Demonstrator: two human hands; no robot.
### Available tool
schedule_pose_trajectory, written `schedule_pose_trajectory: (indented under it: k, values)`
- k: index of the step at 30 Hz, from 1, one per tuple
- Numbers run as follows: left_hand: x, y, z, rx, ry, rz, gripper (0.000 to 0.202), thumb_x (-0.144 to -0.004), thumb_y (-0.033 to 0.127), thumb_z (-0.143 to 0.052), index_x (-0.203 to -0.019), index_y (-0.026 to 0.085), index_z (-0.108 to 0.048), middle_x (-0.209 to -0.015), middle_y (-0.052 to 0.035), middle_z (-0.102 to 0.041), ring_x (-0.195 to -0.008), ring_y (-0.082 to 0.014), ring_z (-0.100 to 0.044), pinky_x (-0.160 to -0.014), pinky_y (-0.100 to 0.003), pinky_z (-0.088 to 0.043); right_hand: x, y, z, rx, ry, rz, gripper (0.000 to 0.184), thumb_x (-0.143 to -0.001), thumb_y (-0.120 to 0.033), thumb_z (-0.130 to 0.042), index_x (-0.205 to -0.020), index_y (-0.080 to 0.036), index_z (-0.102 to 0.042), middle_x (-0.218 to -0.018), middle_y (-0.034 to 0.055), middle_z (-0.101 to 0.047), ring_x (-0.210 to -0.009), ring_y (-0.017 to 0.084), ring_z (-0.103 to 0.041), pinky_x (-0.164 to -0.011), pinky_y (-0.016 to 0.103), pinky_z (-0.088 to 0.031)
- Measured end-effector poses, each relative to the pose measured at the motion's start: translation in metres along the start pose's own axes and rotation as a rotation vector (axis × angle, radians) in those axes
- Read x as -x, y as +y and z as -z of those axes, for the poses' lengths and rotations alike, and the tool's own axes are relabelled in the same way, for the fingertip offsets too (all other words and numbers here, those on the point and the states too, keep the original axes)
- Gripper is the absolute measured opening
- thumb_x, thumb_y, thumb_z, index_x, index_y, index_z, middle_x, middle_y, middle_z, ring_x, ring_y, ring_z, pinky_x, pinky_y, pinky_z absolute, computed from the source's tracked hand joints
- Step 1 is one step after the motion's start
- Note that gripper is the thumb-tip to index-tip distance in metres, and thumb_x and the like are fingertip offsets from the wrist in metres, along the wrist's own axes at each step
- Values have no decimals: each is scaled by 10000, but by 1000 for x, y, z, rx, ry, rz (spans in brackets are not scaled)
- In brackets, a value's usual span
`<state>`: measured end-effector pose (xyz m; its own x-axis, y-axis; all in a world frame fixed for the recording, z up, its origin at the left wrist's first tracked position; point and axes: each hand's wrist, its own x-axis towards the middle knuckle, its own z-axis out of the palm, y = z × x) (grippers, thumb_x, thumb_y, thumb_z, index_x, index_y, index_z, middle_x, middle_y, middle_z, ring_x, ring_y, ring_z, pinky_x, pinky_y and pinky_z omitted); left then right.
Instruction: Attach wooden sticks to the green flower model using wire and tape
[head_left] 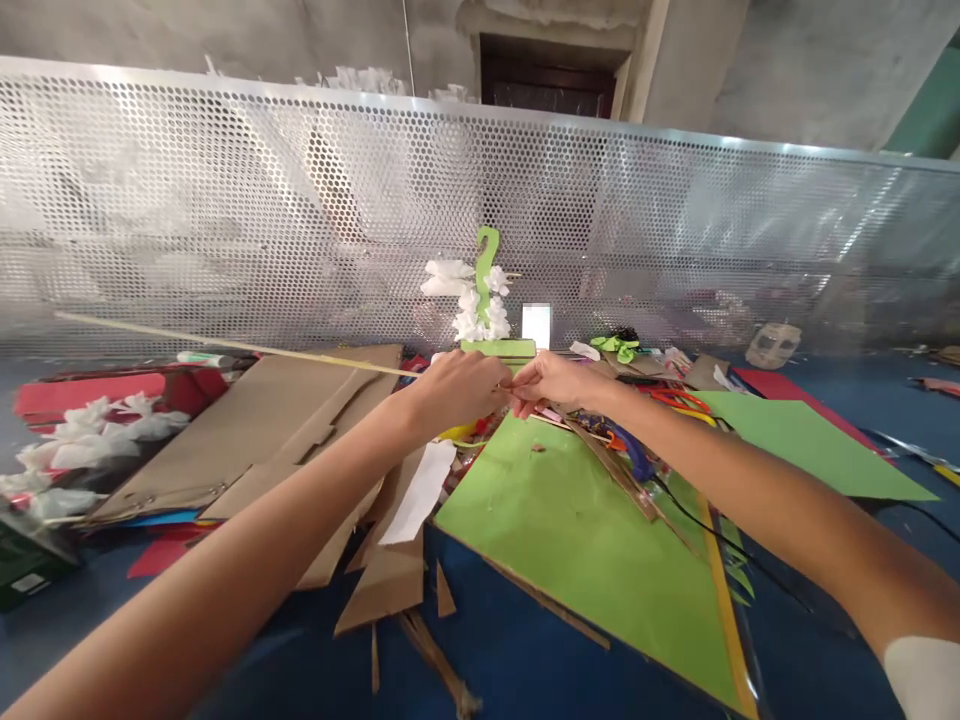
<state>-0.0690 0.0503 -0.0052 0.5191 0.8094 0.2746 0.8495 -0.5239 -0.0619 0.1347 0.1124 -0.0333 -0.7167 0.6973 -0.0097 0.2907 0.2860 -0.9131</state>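
A long, thin pale strip, like a bamboo stick (247, 348), runs out to the left from my left hand (465, 385), which is closed round it. Fingertips of my right hand (556, 382) are pinched together against the left fingers; what lies between them is too small to make out. Just beyond both hands stands a green paper hook shape (486, 262) with white crumpled paper tufts (469, 318) on it, above a green base (499, 348). Below my hands lies a large green sheet (577, 540), with small brown scraps on it.
Brown cardboard pieces (247, 420) and a red box (90, 398) with white tufts lie at left. Right of centre are a blue glue gun (637, 458) with its black cord, and a light green sheet (802, 440). A perforated metal panel (675, 220) closes off the back.
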Motion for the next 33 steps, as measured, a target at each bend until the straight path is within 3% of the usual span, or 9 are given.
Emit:
schedule_pose_trajectory:
  k: [3, 5, 7, 10, 12, 18, 22, 27, 33]
  values:
    - [5, -10, 1, 51, 13, -46, 356, -1026, 379, -524, -894, 228, -818, -778, -96, -753, -624, -186, -618, -643, -326, -364, -6, 1, 33, 0, -238, -44, 533, -718, -609, -889, -977, -147, -831, -1007, 135, -822, -784, 202, -774, -635, 250, -596]
    - [9, -12, 3, 47, 33, -50, 359, -1040, 361, -498, -951, 222, -817, -814, -96, -766, -645, -191, -635, -642, -322, -375, -20, 10, 71, -14, -208, -69, 615, -732, -615, -882, -1127, -153, -798, -1148, 160, -797, -815, 219, -765, -642, 285, -598]
    - [13, -9, 7, 44, 20, -63, 337, -1039, 322, -486, -968, 201, -793, -807, -86, -757, -634, -190, -641, -626, -314, -383, -45, 28, 112, 32, 142, -65, 464, -847, -560, -816, -1037, -139, -777, -1019, 151, -801, -706, 178, -709, -569, 261, -542]
    - [19, 2, 14, 15, -61, -76, 294, -1041, 259, -469, -971, 163, -738, -738, -73, -722, -569, -176, -623, -570, -299, -378, -88, 63, 156, 261, 877, -126, 198, -907, -316, -796, -916, -152, -686, -872, 93, -751, -607, 115, -569, -518, 218, -438]
    - [22, 8, 19, -5, -44, -87, 299, -1065, 291, -455, -1012, 167, -721, -773, -82, -736, -583, -183, -644, -555, -295, -387, -109, 83, 169, 258, 1000, -190, 240, -851, -260, -843, -952, -173, -643, -904, 71, -732, -662, 125, -580, -541, 215, -445]
    - [26, 5, 14, 54, -9, -199, 323, -1088, 358, -439, -978, 195, -695, -739, -66, -734, -524, -179, -636, -492, -306, -385, -134, 109, 163, 102, 822, -133, 368, -716, -282, -924, -836, -197, -586, -818, 28, -713, -693, 141, -613, -596, 237, -491]
    - [25, 1, 3, 111, -25, -257, 209, -1044, 299, -530, -984, 210, -709, -774, -57, -752, -523, -168, -642, -474, -310, -341, -139, 115, 160, 45, 837, -104, 314, -739, -295, -894, -816, -195, -606, -828, 35, -737, -710, 149, -637, -628, 251, -513]
    - [23, 3, 2, 159, -69, -267, 239, -1063, 329, -514, -982, 218, -709, -747, -60, -748, -524, -170, -645, -476, -313, -314, -132, 121, 162, -84, 807, -79, 133, -860, -269, -763, -902, -205, -655, -939, 46, -768, -795, 148, -679, -623, 217, -522]
    - [22, 6, 2, 143, -72, -286, 267, -1073, 333, -492, -958, 212, -700, -772, -70, -756, -553, -184, -662, -485, -315, -283, -132, 122, 159, -35, 834, -43, 195, -820, -280, -795, -909, -205, -639, -879, 40, -750, -759, 153, -665, -602, 226, -525]
